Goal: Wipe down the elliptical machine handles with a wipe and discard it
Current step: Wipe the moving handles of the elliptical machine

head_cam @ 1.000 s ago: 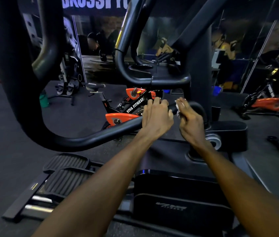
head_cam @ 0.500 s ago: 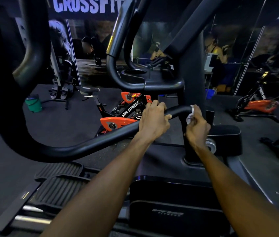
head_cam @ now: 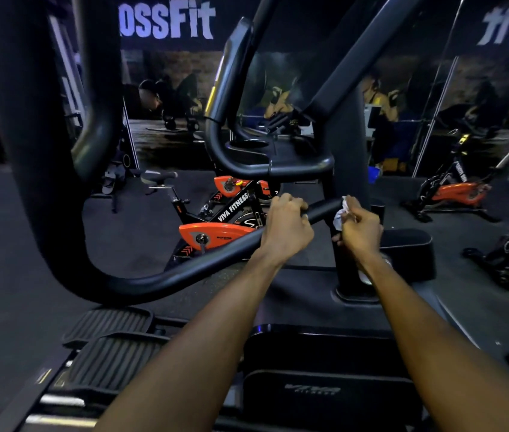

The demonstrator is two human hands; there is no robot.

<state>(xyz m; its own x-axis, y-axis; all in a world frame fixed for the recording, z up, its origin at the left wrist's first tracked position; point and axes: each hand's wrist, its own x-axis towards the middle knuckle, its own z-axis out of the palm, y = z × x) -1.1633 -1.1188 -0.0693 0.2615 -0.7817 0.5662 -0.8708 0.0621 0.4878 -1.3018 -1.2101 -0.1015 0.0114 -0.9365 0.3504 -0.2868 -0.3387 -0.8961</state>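
Observation:
A thick black elliptical handle [head_cam: 159,277] curves down from the upper left and runs right to the upright column [head_cam: 348,182]. My left hand [head_cam: 286,227] grips this handle from above near its right end. My right hand [head_cam: 360,232] holds a crumpled white wipe [head_cam: 340,213] against the handle's end, where it meets the column. A second black handle [head_cam: 225,98] rises behind, joined to the console tray [head_cam: 278,163].
The ribbed black pedals [head_cam: 113,353] lie at the lower left, and the machine's black housing [head_cam: 325,385] sits under my arms. Orange spin bikes stand beyond the handle [head_cam: 216,235] and at the right [head_cam: 455,191]. Mirrors and a CrossFit banner [head_cam: 169,21] line the back wall.
My right hand slid the wipe rightward along the handle to the column and a little down. My left hand kept its grip. The view moved closer and shifted.

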